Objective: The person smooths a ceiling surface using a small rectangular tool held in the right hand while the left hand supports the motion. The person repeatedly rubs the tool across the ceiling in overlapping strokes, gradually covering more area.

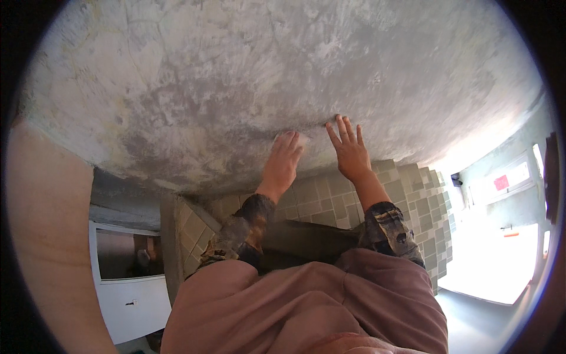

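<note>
My left hand [281, 164] presses against the mottled grey plaster wall [230, 76], its fingers close together and slightly blurred. A pale, thin piece [302, 140] shows under and beside these fingers; what kind it is I cannot tell. To the right, my right hand [352, 150] rests on the same wall with its fingers spread and nothing in them. Both forearms wear dark patterned sleeves [386, 227], pushed back from the wrists.
Below the wall lies a surface of beige and grey-green tiles [312, 197], stepped at the right. A white door [132, 307] with a glass pane stands at the lower left, beside a tan wall [53, 236]. Bright light comes from an opening [489, 262] at the right.
</note>
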The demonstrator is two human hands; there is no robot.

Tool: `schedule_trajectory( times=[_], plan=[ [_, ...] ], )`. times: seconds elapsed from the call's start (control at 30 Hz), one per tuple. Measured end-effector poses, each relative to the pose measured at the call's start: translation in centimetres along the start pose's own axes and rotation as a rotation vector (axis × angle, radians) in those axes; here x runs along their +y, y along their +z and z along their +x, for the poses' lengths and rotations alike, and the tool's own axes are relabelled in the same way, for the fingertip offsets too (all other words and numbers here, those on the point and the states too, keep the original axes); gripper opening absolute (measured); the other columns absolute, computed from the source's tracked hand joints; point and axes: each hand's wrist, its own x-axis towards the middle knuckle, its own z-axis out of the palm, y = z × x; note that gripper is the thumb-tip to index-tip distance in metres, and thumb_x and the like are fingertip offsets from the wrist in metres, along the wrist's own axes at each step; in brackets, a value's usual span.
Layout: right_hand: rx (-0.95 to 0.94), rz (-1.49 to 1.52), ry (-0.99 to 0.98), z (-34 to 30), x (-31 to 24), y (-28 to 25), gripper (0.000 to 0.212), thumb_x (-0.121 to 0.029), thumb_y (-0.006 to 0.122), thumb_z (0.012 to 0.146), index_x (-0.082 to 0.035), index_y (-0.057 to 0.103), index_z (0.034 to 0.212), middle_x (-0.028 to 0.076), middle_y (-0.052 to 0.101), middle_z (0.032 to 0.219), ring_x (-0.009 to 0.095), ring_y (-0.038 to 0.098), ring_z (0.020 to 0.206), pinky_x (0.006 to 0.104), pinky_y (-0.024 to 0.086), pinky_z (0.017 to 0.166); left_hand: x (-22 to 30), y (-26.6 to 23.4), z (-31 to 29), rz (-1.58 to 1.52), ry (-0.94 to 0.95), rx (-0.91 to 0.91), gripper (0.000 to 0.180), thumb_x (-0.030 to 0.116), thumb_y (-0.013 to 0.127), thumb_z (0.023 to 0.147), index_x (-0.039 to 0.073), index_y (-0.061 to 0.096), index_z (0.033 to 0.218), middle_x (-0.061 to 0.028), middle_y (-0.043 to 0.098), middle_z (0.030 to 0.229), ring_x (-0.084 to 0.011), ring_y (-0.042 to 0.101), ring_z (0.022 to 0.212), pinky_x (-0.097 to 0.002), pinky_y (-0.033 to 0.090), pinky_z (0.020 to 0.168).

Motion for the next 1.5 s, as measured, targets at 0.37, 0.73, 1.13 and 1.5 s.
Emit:
schedule_trajectory(
  times=[0.37,0.73,1.13,1.5],
  plan=[
    [0.001,-0.064,-0.001,-0.1,0.1,0.1,0.081,-0.002,0.052,0.086,-0.018,0.016,0.157,0.012,0.012,0.163,0.028,0.013,0.15,0.0509,0.017,0.121,0.8,1.7,-0.1,-0.068,-0.012,-0.024,0.04,0.0,0.059,0.084,0.004,0.059,0.124,-0.0144,0.042,0.149,-0.0329,0.034,0.141,-0.0498,0.029,0.118],
    [0.019,-0.035,-0.016,0.0,0.2,0.2,0.085,0.0,0.056,0.082,-0.012,0.017,0.157,0.018,0.01,0.162,0.034,0.01,0.151,0.0531,0.016,0.119,-0.8,-4.0,2.7,0.046,0.089,0.102,0.052,-0.005,0.053,0.082,0.007,0.056,0.132,-0.0128,0.044,0.148,-0.0319,0.034,0.141,-0.0519,0.026,0.119],
    [-0.228,0.127,0.039,0.5,-0.5,-4.2,0.073,-0.002,0.052,0.087,-0.01,0.026,0.154,0.017,0.011,0.162,0.035,0.027,0.145,0.054,0.019,0.118,-0.8,-12.7,8.9,0.14,0.157,0.482,0.043,0.002,0.049,0.094,0.013,0.057,0.134,-0.0127,0.045,0.148,-0.0333,0.037,0.14,-0.0574,0.025,0.116],
    [1.147,0.234,-0.01,14.9,2.1,-24.5,0.054,-0.006,0.051,0.092,-0.01,0.042,0.145,0.018,0.03,0.155,0.037,0.025,0.145,0.0593,0.018,0.117,0.7,-21.3,19.8,0.373,0.326,0.734,0.044,0.01,0.055,0.088,0.011,0.059,0.131,-0.0111,0.052,0.141,-0.0293,0.046,0.133,-0.052,0.031,0.114]
  ],
)
